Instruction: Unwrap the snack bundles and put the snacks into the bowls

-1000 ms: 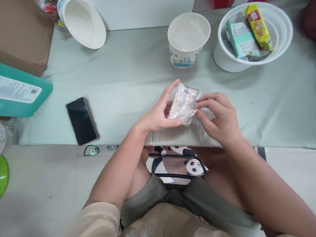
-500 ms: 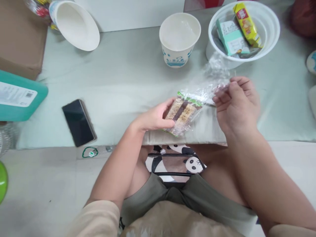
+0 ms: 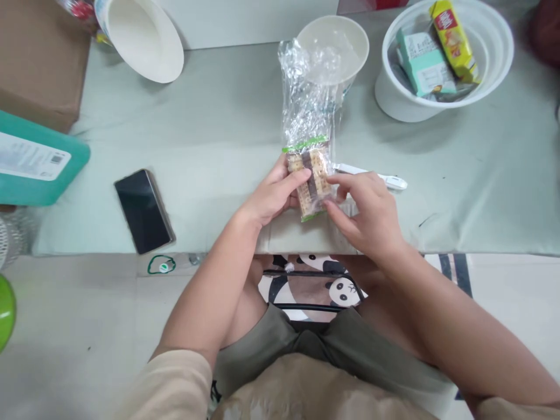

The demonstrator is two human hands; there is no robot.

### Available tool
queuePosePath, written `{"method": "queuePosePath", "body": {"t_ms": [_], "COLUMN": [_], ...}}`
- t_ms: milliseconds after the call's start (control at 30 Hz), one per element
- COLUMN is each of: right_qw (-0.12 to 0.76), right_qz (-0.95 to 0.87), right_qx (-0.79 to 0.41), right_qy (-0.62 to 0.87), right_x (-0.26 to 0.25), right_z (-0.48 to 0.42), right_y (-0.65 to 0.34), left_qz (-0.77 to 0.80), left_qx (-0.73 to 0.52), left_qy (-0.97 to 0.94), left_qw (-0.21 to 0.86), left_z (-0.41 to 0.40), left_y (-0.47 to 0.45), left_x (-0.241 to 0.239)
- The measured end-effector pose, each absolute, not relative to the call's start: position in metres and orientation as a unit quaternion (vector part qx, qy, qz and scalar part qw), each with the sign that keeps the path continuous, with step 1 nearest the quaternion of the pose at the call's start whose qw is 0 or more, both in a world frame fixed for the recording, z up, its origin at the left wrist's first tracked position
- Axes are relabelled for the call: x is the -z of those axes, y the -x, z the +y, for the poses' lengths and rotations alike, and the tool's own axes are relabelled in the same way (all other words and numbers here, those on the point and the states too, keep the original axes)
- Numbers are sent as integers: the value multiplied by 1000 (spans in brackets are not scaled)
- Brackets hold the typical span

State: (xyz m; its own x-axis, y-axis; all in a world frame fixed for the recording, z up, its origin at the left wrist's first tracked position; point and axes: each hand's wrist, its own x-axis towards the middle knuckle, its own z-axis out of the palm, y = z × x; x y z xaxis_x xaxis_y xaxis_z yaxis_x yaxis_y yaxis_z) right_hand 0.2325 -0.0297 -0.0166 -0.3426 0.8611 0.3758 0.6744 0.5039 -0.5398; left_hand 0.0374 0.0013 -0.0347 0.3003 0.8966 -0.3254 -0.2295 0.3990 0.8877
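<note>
In my left hand (image 3: 280, 192) is a pack of crackers (image 3: 321, 169) in a clear plastic wrapper (image 3: 306, 111) with green edges. My thumb lies across its dark middle strip. The loose, crinkled end of the wrapper stretches away from me, in front of the white paper cup (image 3: 356, 49). My right hand (image 3: 365, 204) is at the pack's right edge, with thumb and forefinger apart and their tips at the wrapper. Just beyond it, a slim white utility knife (image 3: 396, 182) lies on the table, partly hidden by the hand.
A white tub (image 3: 398, 105) with snack packets stands at the back right. To the left lie a phone (image 3: 143, 210) and a tilted paper bowl (image 3: 172, 64). A teal container (image 3: 81, 154) and a cardboard box (image 3: 44, 64) stand at the left edge.
My right hand has let go of the wrapper's loose end and come down left to the pack's edge. The pack has turned more upright, and the utility knife shows more.
</note>
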Motion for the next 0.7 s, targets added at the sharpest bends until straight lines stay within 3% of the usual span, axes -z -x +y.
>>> {"method": "queuePosePath", "body": {"t_ms": [333, 500, 600, 700], "right_qw": [439, 406, 379, 405], "right_qz": [-797, -838, -835, -806], "right_qx": [-168, -167, -196, -172], "right_qy": [379, 323, 347, 395], "right_x": [5, 8, 3, 0], "right_z": [-37, -37, -37, -37], "right_y": [-236, -234, -235, -233], "left_qz": [450, 453, 454, 441], "left_qx": [-502, -527, -522, -497], "left_qy": [-334, -345, -349, -348], "left_qw": [659, 631, 632, 662], "left_z": [11, 11, 9, 4], "left_y": [-28, -26, -26, -32], "left_x": [31, 31, 30, 28]}}
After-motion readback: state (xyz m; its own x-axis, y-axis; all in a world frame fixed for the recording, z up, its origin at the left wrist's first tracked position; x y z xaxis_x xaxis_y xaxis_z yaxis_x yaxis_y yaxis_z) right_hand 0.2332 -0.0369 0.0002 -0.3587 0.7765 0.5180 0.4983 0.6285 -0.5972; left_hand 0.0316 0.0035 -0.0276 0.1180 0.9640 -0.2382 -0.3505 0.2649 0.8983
